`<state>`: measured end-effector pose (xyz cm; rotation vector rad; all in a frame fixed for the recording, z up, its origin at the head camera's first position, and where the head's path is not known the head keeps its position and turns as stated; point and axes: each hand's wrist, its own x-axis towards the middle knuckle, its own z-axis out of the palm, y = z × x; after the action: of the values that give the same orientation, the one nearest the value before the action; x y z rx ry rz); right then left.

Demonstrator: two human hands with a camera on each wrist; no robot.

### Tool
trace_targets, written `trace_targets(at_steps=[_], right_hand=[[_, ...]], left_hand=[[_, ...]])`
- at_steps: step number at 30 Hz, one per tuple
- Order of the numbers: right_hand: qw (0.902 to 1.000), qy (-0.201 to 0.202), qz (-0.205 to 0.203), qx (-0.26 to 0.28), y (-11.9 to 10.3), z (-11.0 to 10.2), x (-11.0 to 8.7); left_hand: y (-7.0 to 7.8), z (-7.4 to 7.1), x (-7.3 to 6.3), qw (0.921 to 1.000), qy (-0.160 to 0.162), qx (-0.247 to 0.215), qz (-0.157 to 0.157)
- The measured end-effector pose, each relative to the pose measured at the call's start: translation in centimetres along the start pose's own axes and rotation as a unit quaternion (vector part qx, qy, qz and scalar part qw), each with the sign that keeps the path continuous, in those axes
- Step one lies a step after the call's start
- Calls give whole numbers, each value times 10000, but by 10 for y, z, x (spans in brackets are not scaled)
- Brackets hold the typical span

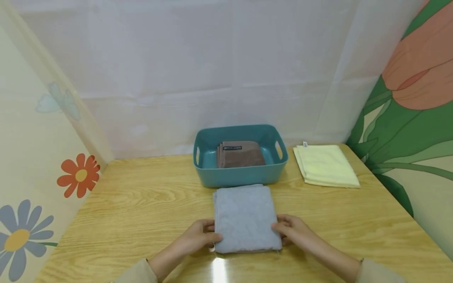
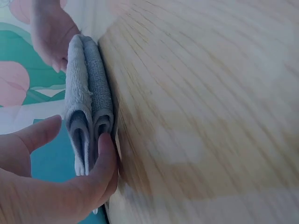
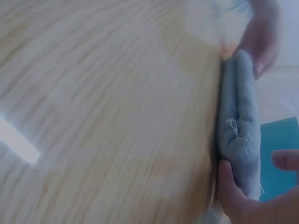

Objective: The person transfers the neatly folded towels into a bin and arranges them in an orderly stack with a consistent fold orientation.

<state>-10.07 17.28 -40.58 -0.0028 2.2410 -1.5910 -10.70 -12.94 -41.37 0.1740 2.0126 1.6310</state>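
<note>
A folded grey towel (image 1: 245, 220) lies flat on the table, its far edge close to the blue-green basket. My left hand (image 1: 198, 237) holds its left side near the front corner, thumb over the top and fingers at the lower edge. On the opposite side, my right hand (image 1: 295, 232) holds the towel in the same way. In the left wrist view the stacked folds of the towel (image 2: 86, 102) show, with fingertips at the bottom layer and the thumb raised close above. From the right wrist, a fingertip sits at the lower edge of the towel (image 3: 240, 130).
Behind the towel stands the blue-green basket (image 1: 244, 177) with handle holes, a folded brown towel (image 1: 244, 155) inside it. A folded pale yellow towel (image 1: 327, 165) lies at the back right of the wooden table (image 1: 148, 196). A white sheet (image 1: 226, 70) hangs behind.
</note>
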Motion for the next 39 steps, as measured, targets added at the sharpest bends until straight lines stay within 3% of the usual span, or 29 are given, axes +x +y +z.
trace_targets(at_steps=[4,7,10,17,30,39], right_hand=[[9998,-101,146,-7,-2,1,2],[9997,-203,124,19,-2,1,2],[9997,-236,104,6,-3,2,1],[9996,100,270,25,-6,7,1],[9987,410,-234,-187,-6,7,1],[9985,471,-235,-118,-12,5,-4]], left_hand=[[-1,4,3,9997,-131,-102,-174],[-2,8,3,9998,-44,-111,-167],[-4,11,2,9998,37,-197,-76],[-7,18,-1,9986,127,-479,196],[-7,24,7,9960,326,-663,502],[-2,26,5,9943,610,-596,632]])
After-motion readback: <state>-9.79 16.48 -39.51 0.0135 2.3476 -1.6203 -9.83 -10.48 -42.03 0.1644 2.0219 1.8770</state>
